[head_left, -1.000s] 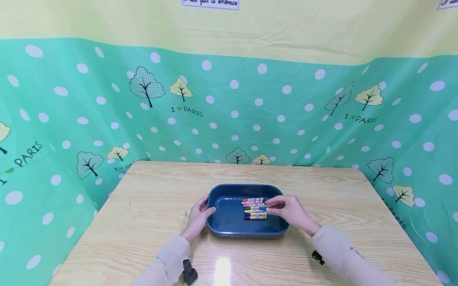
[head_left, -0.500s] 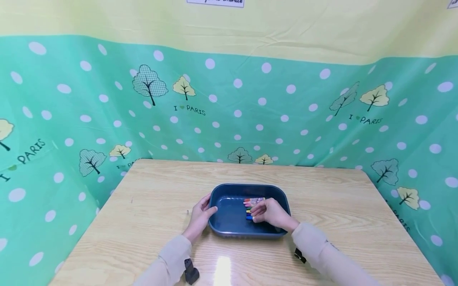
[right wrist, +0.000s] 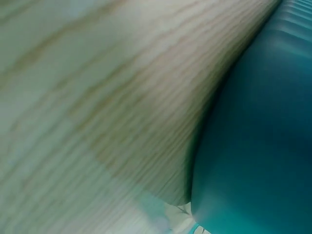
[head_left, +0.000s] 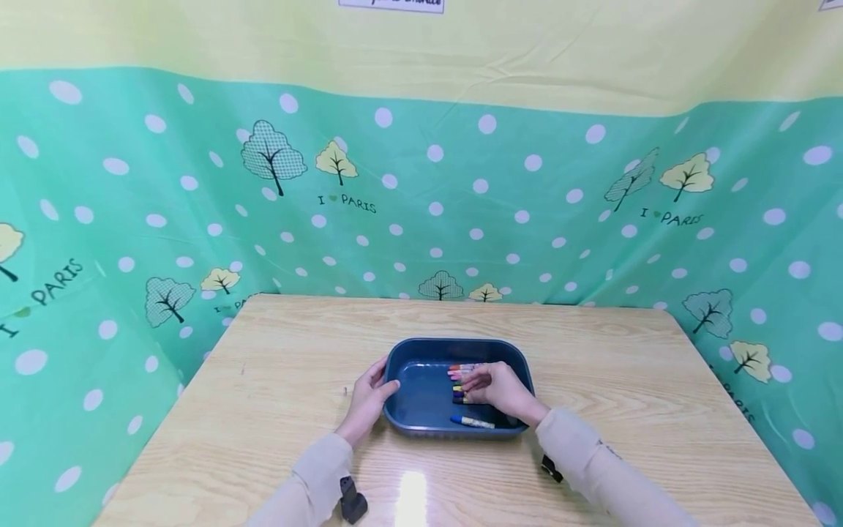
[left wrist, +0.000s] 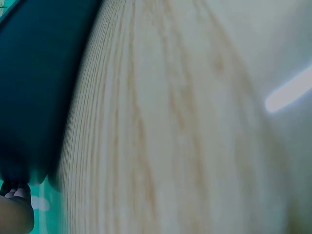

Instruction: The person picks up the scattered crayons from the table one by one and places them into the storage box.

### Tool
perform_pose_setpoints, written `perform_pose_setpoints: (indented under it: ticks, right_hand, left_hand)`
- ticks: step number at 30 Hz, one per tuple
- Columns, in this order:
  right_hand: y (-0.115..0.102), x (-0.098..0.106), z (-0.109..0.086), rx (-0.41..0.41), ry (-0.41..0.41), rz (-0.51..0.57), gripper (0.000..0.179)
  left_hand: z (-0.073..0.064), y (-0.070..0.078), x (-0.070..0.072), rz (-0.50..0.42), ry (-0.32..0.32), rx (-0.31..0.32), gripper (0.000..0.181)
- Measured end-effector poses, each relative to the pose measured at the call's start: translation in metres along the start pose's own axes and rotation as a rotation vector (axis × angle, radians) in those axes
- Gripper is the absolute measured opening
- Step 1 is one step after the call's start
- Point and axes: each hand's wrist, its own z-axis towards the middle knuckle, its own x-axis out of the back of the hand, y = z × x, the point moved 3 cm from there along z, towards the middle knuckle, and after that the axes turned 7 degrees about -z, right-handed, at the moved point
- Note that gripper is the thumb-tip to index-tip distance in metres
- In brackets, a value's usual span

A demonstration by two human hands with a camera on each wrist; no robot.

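A dark blue tray (head_left: 421, 428) stands on the wooden table, its outer wall also filling one side of each wrist view. My left hand (head_left: 369, 399) grips its left end, thumb over the rim; in the left wrist view only a bit of that hand (left wrist: 17, 209) shows. Inside, a row of crayons (head_left: 458, 395) in several colours lies side by side toward the right. Over this row is my right hand (head_left: 500, 388), fingers bent down among the crayons and hiding most of them. Whether it pinches one is hidden. Apart from the row, a blue crayon (head_left: 473, 422) lies along the front wall.
The light wooden table (head_left: 296, 351) extends around the tray on all sides. A green and yellow patterned cloth (head_left: 408, 183) hangs behind it and at both sides. Light glares on the table (head_left: 411, 490) in front of the tray.
My right hand moved left over the row with the blue crayon, then let it go by the tray's front wall and came back over the other crayons. The left hand keeps its grip.
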Motion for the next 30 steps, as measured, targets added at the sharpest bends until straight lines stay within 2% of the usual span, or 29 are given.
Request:
perform_pose_setpoints:
  ticks: [7, 13, 22, 27, 30]
  right_hand:
    - [-0.004, 0.011, -0.001, 0.028, 0.072, 0.099, 0.026]
    - [-0.009, 0.019, -0.005, 0.030, 0.137, 0.137, 0.026]
    - [0.001, 0.032, -0.015, -0.053, 0.211, 0.098, 0.037]
    - [0.007, 0.047, -0.024, -0.058, 0.226, 0.101, 0.047]
    - [0.010, 0.064, -0.031, -0.029, 0.262, -0.011, 0.052]
  left_hand:
    - [0.004, 0.001, 0.000, 0.003, -0.006, -0.004, 0.056]
    - [0.005, 0.000, 0.002, -0.001, -0.013, -0.006, 0.055]
    - [0.007, -0.004, 0.008, 0.000, -0.017, 0.003, 0.057]
    - [0.006, -0.003, 0.015, -0.016, -0.059, -0.003, 0.057]
    - [0.007, 0.004, 0.024, -0.061, -0.097, 0.014, 0.056]
